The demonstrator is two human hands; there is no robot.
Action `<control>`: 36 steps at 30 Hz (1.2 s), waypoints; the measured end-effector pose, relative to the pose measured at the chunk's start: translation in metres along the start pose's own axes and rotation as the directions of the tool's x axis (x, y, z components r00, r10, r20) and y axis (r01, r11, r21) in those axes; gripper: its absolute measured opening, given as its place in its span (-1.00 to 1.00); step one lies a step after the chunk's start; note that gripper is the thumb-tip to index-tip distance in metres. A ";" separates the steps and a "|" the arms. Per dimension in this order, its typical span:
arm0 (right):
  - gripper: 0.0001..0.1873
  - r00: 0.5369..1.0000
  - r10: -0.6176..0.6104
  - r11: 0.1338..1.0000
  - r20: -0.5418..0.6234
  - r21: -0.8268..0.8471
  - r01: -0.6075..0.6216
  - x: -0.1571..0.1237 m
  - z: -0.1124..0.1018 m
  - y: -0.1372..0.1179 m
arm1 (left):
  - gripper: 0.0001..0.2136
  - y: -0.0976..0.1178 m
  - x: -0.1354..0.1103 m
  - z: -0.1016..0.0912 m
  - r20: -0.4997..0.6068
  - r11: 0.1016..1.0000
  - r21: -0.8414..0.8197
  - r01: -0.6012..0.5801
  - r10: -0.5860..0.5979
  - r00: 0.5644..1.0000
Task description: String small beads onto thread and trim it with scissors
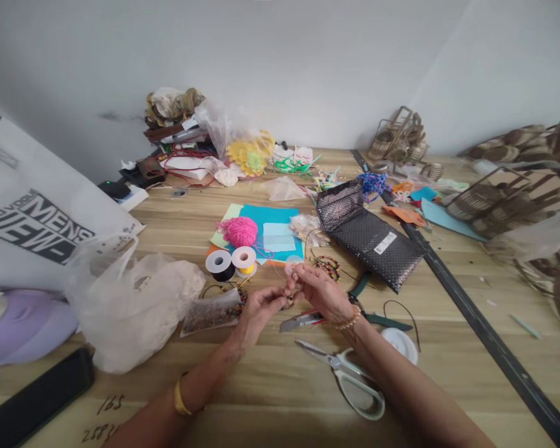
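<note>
My left hand (pixel 262 306) and my right hand (pixel 318 287) meet above the table's middle, fingertips pinched close together. What they pinch is too small to make out. A small clear round piece (pixel 293 265) shows at my right fingertips; whether it is held or lies behind them, I cannot tell. Beneath my left hand lies a clear bag of dark mixed beads (pixel 212 312). A utility knife (pixel 301 321) rests below my fingers, and scissors with pale handles (pixel 343 367) lie nearer me. Beyond my right hand is a beaded string (pixel 327 267).
Black (pixel 220 266) and yellow (pixel 245 264) thread spools stand beside pink yarn (pixel 240 231). A black bubble mailer (pixel 373 233) lies right of them. At left are a plastic bag (pixel 135 311) and a phone (pixel 37 398). A white spool (pixel 400 346) sits by my right forearm.
</note>
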State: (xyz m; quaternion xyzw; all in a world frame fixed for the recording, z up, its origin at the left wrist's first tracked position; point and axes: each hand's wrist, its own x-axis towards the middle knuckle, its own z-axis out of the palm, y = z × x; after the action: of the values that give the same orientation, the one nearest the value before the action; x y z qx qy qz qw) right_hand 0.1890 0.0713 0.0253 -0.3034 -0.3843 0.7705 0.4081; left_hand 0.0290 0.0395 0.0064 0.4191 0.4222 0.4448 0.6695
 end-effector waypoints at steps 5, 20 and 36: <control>-0.69 1.000 0.008 1.000 0.007 -0.016 -0.008 0.000 0.000 0.004 | -0.82 -0.001 0.001 -0.002 0.023 0.999 0.021 -0.045 0.045 0.999; -0.57 0.988 -0.148 0.912 0.034 -0.382 0.150 -0.009 0.019 0.011 | -0.91 -0.001 0.005 -0.003 0.079 0.983 0.146 -0.115 0.104 0.991; -0.61 0.997 -0.062 0.994 -0.043 -0.095 0.058 -0.006 0.011 -0.003 | -0.83 0.001 0.006 -0.011 0.168 0.999 -0.008 0.031 -0.029 0.985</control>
State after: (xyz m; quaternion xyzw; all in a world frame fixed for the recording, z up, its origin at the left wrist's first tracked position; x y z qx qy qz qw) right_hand 0.1845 0.0634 0.0348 -0.3282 -0.4194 0.7319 0.4251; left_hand 0.0194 0.0474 0.0028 0.4452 0.3682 0.4002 0.7114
